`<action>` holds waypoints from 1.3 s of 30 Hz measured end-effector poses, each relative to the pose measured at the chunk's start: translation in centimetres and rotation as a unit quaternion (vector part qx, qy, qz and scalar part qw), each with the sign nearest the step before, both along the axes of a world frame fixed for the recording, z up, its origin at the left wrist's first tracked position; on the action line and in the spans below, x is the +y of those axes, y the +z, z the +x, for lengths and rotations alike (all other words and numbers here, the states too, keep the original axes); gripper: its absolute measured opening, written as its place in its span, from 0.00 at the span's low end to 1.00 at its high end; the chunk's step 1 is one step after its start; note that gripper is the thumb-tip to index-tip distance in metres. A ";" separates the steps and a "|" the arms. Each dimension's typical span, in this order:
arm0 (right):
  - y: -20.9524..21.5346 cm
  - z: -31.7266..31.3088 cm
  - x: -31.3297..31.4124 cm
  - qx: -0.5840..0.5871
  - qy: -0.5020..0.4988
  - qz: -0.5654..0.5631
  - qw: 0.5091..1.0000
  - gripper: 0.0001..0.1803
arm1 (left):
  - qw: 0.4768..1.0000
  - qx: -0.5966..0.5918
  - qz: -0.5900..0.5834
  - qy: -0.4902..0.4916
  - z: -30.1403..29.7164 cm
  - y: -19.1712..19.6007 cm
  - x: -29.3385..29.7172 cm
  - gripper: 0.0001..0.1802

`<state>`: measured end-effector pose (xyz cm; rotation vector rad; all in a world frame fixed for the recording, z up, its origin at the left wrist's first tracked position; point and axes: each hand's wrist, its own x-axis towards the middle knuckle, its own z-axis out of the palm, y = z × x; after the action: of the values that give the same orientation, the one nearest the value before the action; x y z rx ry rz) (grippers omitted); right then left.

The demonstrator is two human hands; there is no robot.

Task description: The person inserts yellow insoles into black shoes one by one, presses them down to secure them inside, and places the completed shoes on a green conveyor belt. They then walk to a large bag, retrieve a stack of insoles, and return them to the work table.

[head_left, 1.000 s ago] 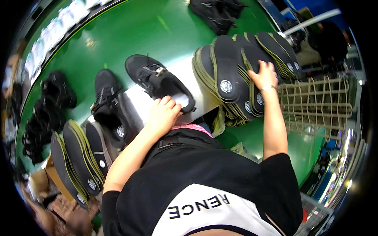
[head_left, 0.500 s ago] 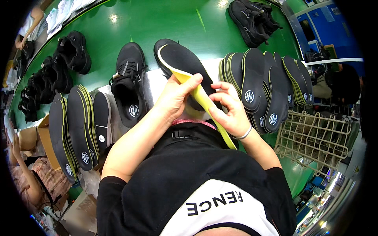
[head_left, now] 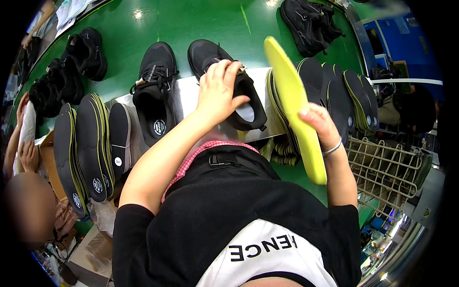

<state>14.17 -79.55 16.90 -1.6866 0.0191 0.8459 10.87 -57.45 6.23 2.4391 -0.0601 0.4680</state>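
My right hand (head_left: 321, 125) is closed around the edge of an insole (head_left: 295, 107), which stands nearly upright with its yellow underside showing. Fingers of my left hand (head_left: 217, 93) are bent over the tongue and laces of a black lace-up shoe (head_left: 254, 106), the thumb reaching across its opening. A pale inner sole shows inside that shoe. Just left of it stands a matching black shoe (head_left: 155, 91) with a dark, round-marked insole inside. The shoes' heel ends lie over a shiny metal plate (head_left: 187, 103). The raised insole partly hides the stack behind it.
Stacks of black insoles with yellow edges stand at left (head_left: 92, 143) and right (head_left: 337, 98). More black shoes (head_left: 88, 53) line the green table's (head_left: 210, 21) left side; another pair (head_left: 308, 24) sits far right. A wire rack (head_left: 382, 167) is at right. A co-worker's hands (head_left: 27, 155) appear at left.
My right hand has carried the insole away from the shoe to the right, its yellow underside now facing up. My left hand let go of the insole and moved onto the shoe's tongue.
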 end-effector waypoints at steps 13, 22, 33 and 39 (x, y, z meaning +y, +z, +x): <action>-2.3 2.2 2.2 0.096 0.206 -0.134 0.965 0.13 | 0.866 0.230 -0.438 0.069 4.8 -3.5 4.3 0.21; -8.9 1.7 11.1 -0.419 0.405 -0.469 0.663 0.16 | 0.906 0.168 -0.382 0.069 4.6 -3.7 4.1 0.19; -2.1 0.3 5.7 -0.256 0.460 -0.487 0.697 0.27 | 0.881 0.176 -0.433 0.074 4.2 -4.4 4.5 0.19; -2.1 0.3 5.4 -0.337 0.438 -0.429 0.715 0.15 | 0.858 0.187 -0.476 0.055 4.4 -4.6 4.4 0.18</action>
<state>14.47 -74.19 14.77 -2.8988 -1.1442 0.8726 15.27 -53.03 1.62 1.5025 0.3902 0.0180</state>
